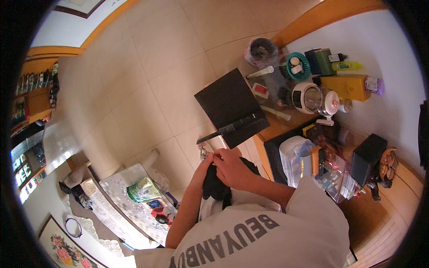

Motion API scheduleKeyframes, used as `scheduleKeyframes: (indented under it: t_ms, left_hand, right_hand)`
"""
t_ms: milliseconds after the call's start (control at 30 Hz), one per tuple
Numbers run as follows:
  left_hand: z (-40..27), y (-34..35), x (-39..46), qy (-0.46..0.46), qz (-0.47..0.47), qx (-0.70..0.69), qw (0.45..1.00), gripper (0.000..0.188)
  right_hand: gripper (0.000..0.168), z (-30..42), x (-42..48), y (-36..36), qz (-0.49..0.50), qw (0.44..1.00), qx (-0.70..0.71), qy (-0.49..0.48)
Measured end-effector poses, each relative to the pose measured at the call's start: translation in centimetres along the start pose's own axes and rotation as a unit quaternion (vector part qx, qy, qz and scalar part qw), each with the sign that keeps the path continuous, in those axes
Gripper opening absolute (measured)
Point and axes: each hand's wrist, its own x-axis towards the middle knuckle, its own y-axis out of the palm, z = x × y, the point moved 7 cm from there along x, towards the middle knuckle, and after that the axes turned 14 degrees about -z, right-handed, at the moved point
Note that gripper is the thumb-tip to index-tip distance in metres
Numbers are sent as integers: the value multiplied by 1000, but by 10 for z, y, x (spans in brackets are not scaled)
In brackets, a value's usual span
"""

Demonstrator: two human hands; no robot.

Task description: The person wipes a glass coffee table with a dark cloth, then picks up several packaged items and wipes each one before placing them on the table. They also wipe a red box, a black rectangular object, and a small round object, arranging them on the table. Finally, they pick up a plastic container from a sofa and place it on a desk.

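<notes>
My left hand point(203, 168) and my right hand point(231, 168) meet at the fingertips in front of my body. A small silvery, beaded-looking strand point(203, 153) shows just beyond my left fingertips, which appear to pinch its end. The fingers of my right hand are bent in against the left ones; what lies between them is hidden. Below both hands a black, soft-looking item point(214, 187) rests at my lap. Past the fingers is a flat black panel or box point(231, 104), with a dark bar point(209, 137) sticking out from its near side.
On the right, a cabinet top holds a glass kettle point(315, 98), a teal basket point(298, 66), a yellow box point(348, 86) and a clear plastic container point(295, 157). To the left, a patterned table point(117, 181) bears a green pouch point(144, 190) and a red toy vehicle point(161, 216).
</notes>
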Motion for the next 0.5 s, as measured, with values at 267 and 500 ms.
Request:
scheduleKeyframes:
  t_ms: [267,500]
  left_hand:
    - [-14,4,-2,151,1,80,985,44]
    - [-19,-8,-5,69,-8,-99,993,38]
  right_hand:
    - [30,-3,-15,2,-28,999,-26,-10]
    - [32,-5,-5,-36,-145,988,-18,-49]
